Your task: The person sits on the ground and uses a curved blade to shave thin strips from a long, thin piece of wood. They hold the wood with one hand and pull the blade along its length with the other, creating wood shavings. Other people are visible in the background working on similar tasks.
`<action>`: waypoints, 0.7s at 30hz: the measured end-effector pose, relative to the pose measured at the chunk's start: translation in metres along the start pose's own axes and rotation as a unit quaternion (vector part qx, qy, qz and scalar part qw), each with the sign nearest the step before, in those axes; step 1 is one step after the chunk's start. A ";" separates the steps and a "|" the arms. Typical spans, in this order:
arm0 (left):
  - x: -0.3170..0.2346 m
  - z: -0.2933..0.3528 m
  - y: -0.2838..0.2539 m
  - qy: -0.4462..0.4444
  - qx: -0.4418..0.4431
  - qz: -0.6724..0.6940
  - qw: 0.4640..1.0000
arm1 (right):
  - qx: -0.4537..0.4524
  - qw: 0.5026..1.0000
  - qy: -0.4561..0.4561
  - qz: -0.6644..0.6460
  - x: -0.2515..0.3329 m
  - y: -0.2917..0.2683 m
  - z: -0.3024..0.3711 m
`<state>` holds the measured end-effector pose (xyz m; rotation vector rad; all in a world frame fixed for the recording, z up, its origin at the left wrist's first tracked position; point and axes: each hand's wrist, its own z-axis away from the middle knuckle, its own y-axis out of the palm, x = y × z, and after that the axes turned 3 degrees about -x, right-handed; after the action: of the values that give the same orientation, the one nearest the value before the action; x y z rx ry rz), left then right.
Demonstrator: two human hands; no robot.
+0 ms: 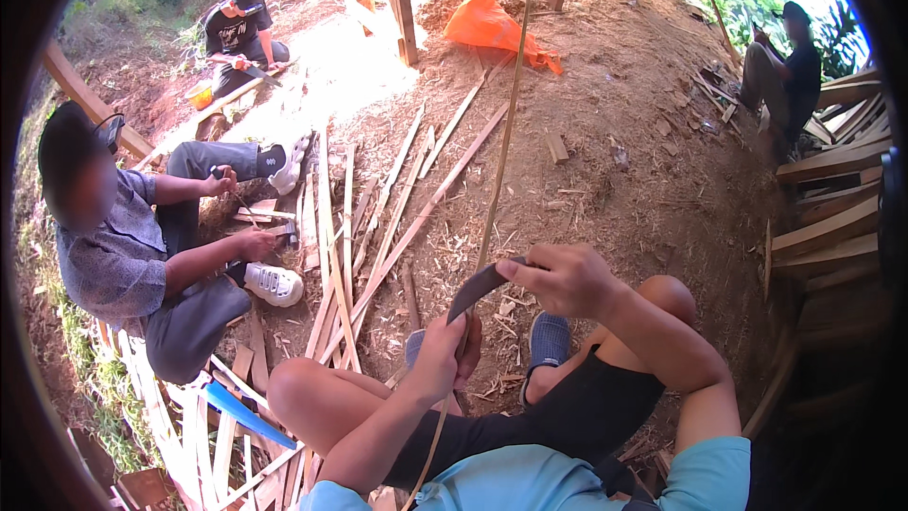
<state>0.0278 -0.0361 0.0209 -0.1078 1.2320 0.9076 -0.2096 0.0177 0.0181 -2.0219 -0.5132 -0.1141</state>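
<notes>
A long thin wooden strip runs from the far ground toward me, passes by a dark curved blade-like piece and comes out below my left hand. That hand is closed around the strip, close against the lower end of the dark piece. My right hand pinches the upper end of the dark piece between thumb and fingers. Whether the dark piece has a handle inside my left fist is hidden. Both hands are above my lap, between my bent knees.
Several long wooden strips lie on the dirt ahead left. A seated person works at the left; others sit farther back. A blue saw-like blade lies near my left knee. Stacked boards line the right; an orange sheet lies ahead.
</notes>
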 end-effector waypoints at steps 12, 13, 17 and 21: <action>0.014 -0.017 -0.013 -0.105 0.156 0.236 0.954 | -0.052 0.991 0.116 -0.049 0.001 -0.016 -0.008; 0.011 -0.017 -0.012 -0.103 0.158 0.228 0.955 | -0.063 0.989 0.121 -0.049 -0.001 -0.018 -0.009; 0.005 -0.015 -0.015 -0.097 0.109 0.209 0.967 | 0.051 0.990 0.064 -0.117 0.021 -0.021 -0.013; -0.011 -0.016 -0.008 -0.081 0.071 0.163 0.981 | -0.075 0.980 0.132 -0.126 -0.005 -0.011 -0.008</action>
<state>0.0208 -0.0558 0.0211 0.2850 1.1759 1.0852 -0.2175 0.0137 0.0295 -2.0378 -0.6028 -0.5839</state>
